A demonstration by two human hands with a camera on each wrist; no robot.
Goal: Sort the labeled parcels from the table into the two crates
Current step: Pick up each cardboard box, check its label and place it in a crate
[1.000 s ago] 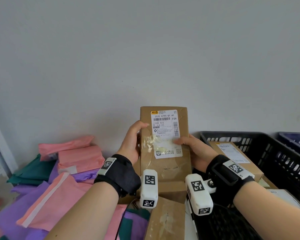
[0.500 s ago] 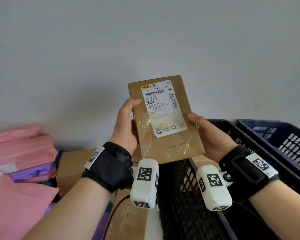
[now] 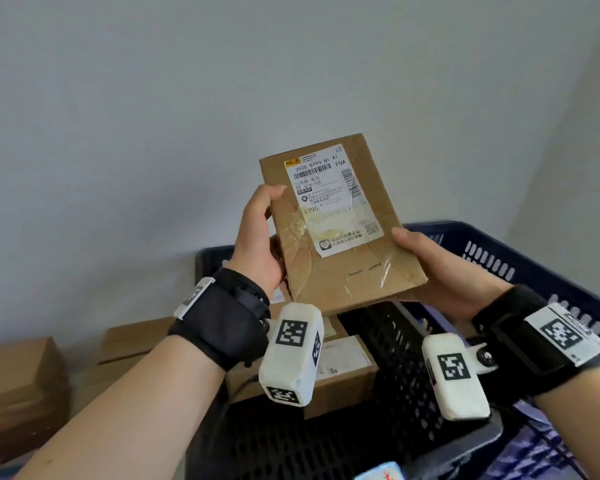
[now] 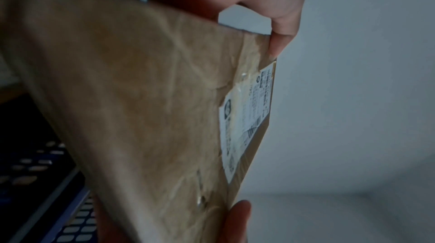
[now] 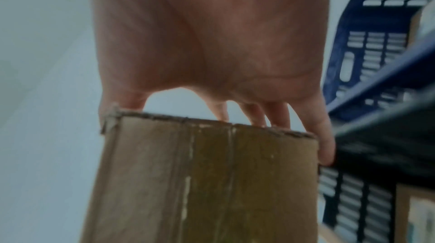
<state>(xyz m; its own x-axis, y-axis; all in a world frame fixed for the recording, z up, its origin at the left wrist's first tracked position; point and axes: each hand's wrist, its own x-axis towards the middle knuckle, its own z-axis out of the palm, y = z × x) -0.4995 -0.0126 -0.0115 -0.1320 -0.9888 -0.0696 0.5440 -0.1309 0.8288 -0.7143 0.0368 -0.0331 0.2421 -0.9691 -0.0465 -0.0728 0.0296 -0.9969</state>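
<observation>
Since a moment ago I have swung the parcel (image 3: 340, 223) rightward, away from the pink and purple bags, and it now sits tilted above the crates with its label (image 3: 333, 199) facing me. It is a flat brown cardboard packet, held up in the air, long axis running from near my wrists up and away, leaning a little to the left at the top.

My left hand (image 3: 260, 244) clasps the left long edge, thumb over the front. My right hand (image 3: 440, 275) cups the lower right corner from beneath, thumb on the front and fingers (image 5: 280, 113) behind the back face. Both hands are wrapped on it, neither free.

The black crate (image 3: 388, 344) lies directly below the parcel's near end and already holds boxes. The blue crate (image 3: 492, 268) is just beside it to the right, beyond my right hand. I judge the drop turns on the label: straight down for black, a short carry right for blue, where my right hand is nearer.
</observation>
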